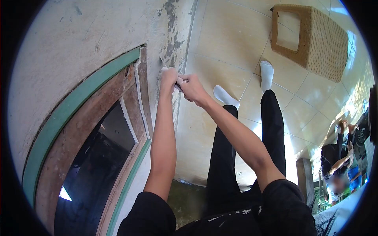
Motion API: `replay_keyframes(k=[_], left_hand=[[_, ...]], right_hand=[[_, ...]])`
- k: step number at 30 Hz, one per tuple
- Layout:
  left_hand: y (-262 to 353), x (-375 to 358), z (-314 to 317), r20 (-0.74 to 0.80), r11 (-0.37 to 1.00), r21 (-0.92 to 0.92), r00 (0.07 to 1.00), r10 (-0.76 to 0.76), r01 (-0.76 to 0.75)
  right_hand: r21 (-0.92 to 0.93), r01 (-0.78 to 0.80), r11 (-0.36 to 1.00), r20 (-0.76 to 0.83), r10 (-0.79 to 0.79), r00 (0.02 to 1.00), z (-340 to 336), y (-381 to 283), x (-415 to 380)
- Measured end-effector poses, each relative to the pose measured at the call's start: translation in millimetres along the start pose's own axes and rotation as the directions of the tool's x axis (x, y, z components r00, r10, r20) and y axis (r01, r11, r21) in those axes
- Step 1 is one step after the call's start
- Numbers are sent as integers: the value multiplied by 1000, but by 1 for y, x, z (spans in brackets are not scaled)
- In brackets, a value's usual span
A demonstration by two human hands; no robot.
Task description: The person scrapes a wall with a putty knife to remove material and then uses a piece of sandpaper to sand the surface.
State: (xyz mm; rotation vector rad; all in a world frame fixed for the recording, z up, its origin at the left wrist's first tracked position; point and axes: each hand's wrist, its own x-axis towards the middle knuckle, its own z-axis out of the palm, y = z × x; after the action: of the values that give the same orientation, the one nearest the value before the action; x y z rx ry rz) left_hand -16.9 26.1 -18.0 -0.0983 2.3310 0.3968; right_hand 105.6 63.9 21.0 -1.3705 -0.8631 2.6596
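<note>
My left hand [169, 77] and my right hand [191, 87] are close together in front of the wall [114, 29], just past the corner of the window frame. Both are closed, fingers wrapped around what looks like a scraper [162, 61]. Its thin blade tip pokes out beyond my left hand towards the wall; most of the handle is hidden by my fingers. Pale dust covers the fingers of both hands. Around the blade the wall surface is peeling, with grey patches [171, 49] running along it.
A wooden window frame [67, 135] with green trim [78, 102] and dark glass is on the left. A woven-pattern tan stool [325, 43] lies on the tiled floor [224, 43]. My feet in white socks [267, 74] stand on the tiles. Another person [334, 161] is at the far right.
</note>
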Motion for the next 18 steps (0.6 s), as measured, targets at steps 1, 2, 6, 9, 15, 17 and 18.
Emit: replay_keyframes(k=[1,2,6,9,15,17,18], left_hand=[[-6,12,5,-3,1000,0,1000,0,0],[-8,28,10,78,1000,16,997,18,-19],[0,96,48,157,963,181,972,172,-200],[32,41,53,92,979,-192,991,93,-74],[18,-84,54,385,819,-572,893,232,34],[10,-142,51,330,794,-608,904,272,-17],[7,-166,49,346,772,-635,885,311,-23]], right_hand=[[0,0,1000,3,0,1000,-2,1,5],[59,-40,997,-13,40,999,-3,0,13],[156,-50,986,-90,65,994,-15,-3,51],[141,-38,989,-124,55,991,-26,-14,40],[174,32,984,-228,8,974,-41,-17,-33],[94,120,988,-312,-85,946,-44,-19,-66],[57,89,994,-341,-64,938,-45,-25,-86]])
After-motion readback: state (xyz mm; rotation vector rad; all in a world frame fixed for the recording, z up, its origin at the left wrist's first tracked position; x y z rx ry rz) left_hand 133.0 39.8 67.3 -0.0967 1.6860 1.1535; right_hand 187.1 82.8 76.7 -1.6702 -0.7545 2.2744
